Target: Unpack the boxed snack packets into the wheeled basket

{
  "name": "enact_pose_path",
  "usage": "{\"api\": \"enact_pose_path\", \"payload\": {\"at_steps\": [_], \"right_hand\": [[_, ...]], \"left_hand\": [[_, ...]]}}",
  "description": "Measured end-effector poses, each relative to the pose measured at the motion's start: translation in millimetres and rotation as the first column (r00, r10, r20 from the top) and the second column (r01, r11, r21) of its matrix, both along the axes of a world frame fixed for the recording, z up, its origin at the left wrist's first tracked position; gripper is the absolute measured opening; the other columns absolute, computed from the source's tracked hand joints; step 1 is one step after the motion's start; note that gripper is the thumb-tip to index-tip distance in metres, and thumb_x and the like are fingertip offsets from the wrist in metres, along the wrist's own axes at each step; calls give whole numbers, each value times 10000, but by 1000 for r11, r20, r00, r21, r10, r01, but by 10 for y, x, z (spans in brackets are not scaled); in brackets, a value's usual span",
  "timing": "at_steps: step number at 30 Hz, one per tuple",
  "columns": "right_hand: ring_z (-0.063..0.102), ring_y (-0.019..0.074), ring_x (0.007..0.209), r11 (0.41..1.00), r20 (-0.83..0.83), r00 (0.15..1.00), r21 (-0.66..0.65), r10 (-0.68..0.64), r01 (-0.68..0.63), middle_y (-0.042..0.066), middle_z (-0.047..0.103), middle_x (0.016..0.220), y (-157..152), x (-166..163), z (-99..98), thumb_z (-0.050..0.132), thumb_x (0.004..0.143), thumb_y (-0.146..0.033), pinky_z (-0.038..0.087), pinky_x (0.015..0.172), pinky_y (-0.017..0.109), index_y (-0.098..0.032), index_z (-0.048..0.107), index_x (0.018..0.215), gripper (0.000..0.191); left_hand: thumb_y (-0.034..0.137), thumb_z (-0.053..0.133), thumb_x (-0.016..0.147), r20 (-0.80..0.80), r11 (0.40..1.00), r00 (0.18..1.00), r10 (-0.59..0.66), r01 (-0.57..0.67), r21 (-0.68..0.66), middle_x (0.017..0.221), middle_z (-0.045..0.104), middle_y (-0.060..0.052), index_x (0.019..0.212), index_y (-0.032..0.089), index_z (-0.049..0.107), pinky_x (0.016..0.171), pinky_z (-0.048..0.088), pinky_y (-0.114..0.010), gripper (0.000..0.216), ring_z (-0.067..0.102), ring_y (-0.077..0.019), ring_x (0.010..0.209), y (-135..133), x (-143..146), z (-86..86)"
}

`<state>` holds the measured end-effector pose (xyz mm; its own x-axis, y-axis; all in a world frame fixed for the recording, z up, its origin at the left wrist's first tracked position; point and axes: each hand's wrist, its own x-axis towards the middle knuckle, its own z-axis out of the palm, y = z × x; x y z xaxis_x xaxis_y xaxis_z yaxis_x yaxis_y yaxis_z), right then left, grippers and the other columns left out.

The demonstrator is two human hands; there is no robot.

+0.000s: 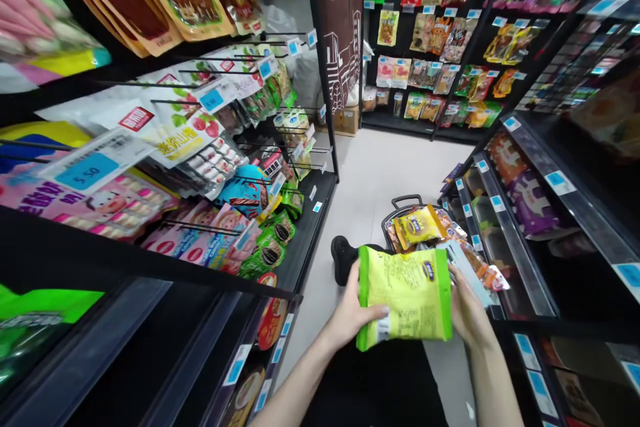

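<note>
A yellow snack bag (407, 297) with bright green ends is held upright in front of me, small print and a barcode facing my way. My left hand (357, 310) grips its left end, thumb across the front and fingers behind. At the opposite end, my right hand (465, 303) presses against the green edge, its fingertips partly hidden behind the bag. Just beyond, a shopping basket (387, 223) on the floor is filled with packets, among them a yellow-orange snack bag (419, 225) on top.
A left rack (310, 213) holds hanging snack packets, with hooks and price tags jutting into the aisle. On the right, tiered shelves (530, 213) carry more bags. Packets hang on the back wall rack (435, 20). A black shoe (343, 260) rests on the pale floor (383, 160).
</note>
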<state>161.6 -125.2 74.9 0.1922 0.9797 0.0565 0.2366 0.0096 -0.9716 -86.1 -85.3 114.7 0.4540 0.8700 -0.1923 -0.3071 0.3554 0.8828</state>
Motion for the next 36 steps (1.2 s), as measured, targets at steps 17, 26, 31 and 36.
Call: {"api": "enact_pose_path", "payload": {"at_steps": [17, 26, 31, 36], "right_hand": [[696, 253, 804, 976, -195, 974, -202, -116, 76, 84, 735, 867, 41, -380, -183, 782, 656, -452, 583, 740, 382, -191, 703, 864, 343], [689, 208, 782, 983, -280, 950, -158, -136, 94, 80, 718, 871, -61, -395, 10, 731, 739, -430, 587, 699, 324, -208, 662, 1028, 370], [681, 190, 736, 976, -304, 932, -151, -195, 155, 67, 715, 811, -111, -445, 37, 757, 699, -434, 581, 670, 295, -192, 695, 981, 376], [681, 194, 739, 982, -307, 941, -165, -142, 94, 84, 729, 850, -147, -416, 83, 762, 689, -399, 583, 690, 307, -186, 731, 927, 321]], "left_hand": [[317, 559, 869, -725, 771, 461, 512, 125, 624, 1437, 391, -126, 1167, 238, 664, 1069, 363, -529, 327, 385, -325, 1315, 17, -358, -337], [237, 625, 847, -771, 391, 495, 401, 668, 633, 1152, 656, -78, 1168, 177, 601, 985, 398, -492, 328, 536, -266, 1042, 54, 372, 58], [233, 662, 821, -810, 433, 373, 454, 702, 566, 937, 648, -40, 957, 174, 599, 857, 428, -427, 161, 561, -235, 892, -12, 474, 63], [220, 662, 815, -863, 489, 381, 331, 713, 503, 926, 617, -22, 909, 189, 562, 807, 405, -394, 141, 538, -232, 898, 25, 490, 81]]}}
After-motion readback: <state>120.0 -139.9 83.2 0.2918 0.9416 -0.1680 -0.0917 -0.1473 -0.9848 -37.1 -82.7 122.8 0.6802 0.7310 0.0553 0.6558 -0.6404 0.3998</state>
